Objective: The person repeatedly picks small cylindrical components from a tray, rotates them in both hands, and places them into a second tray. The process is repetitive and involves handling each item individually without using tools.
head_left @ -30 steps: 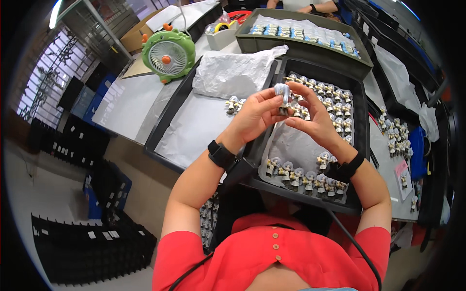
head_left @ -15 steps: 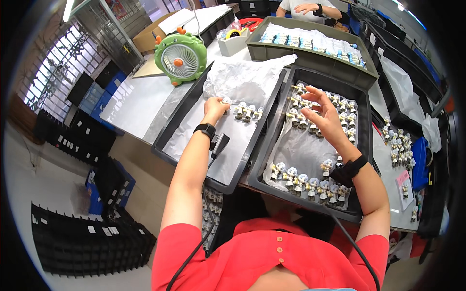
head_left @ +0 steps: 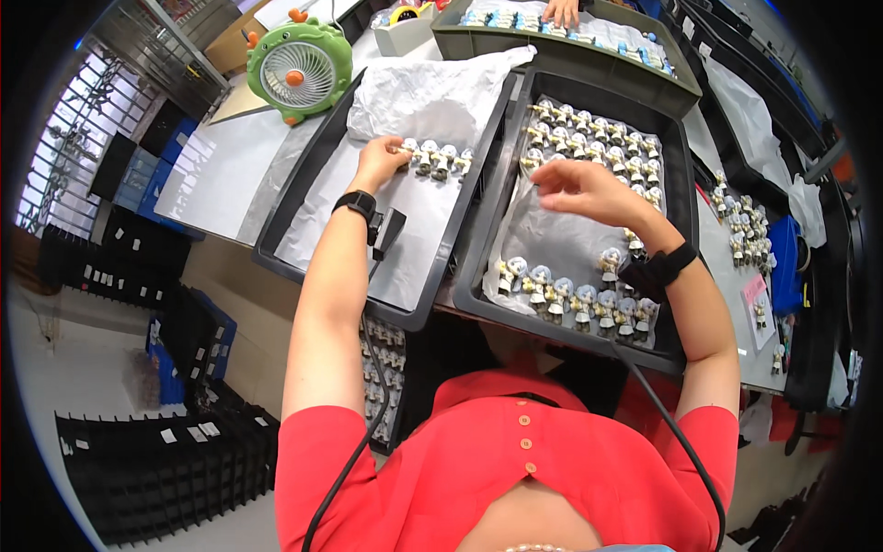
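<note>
In the left dark tray (head_left: 417,317), lined with white paper, a short row of small white-haired figurines (head_left: 443,158) stands below a crumpled sheet. My left hand (head_left: 379,164) is at the left end of that row, fingertips closed on the end figurine (head_left: 407,147). My right hand (head_left: 584,190) hovers over the right dark tray (head_left: 471,293), palm down, fingers bent with a gap to the thumb; I see nothing in it. Rows of similar figurines (head_left: 598,147) lie beyond that hand, and another row (head_left: 581,304) runs along the near side.
A green fan (head_left: 299,74) stands at the back left. Behind the trays, an olive bin (head_left: 552,57) holds blue-and-white figurines, with another person's hand (head_left: 561,11) over it. More figurines (head_left: 750,230) and a blue container (head_left: 785,267) are at the right.
My right hand has turned palm down and shifted left over its tray, its fingers less spread. My left hand stays at the row's end. The other person's hand has reached over the bin.
</note>
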Demonstrator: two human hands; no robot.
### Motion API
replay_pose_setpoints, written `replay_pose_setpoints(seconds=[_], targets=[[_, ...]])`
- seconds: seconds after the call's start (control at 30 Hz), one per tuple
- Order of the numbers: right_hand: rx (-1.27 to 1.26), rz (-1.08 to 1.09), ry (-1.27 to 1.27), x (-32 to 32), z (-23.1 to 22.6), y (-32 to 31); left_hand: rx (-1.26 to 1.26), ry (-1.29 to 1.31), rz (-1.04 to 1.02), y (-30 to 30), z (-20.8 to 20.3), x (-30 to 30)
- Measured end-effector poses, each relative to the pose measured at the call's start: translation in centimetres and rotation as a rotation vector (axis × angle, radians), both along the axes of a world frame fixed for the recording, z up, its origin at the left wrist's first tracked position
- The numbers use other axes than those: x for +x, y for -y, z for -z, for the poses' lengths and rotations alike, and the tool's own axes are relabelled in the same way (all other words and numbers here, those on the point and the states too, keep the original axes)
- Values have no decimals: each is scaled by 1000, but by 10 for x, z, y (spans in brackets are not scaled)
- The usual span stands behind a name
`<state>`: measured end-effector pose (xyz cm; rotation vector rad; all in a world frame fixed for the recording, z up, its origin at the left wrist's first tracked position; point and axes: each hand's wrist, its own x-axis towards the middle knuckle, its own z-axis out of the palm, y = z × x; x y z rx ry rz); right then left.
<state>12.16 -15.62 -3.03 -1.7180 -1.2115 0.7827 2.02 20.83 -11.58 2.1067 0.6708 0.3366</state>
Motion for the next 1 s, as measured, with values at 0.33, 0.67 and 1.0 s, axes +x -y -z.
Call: replay_pose_setpoints(seconds=[0.33, 0.67, 1.0], targets=[[-303, -355, 577, -66, 31, -18, -209, 390, -184, 14, -54, 8], [8, -79, 395, -34, -28, -7, -643, 405, 521, 178, -153, -8], [577, 336, 188, -10, -3, -14, -854, 235, 621, 189, -113, -5]])
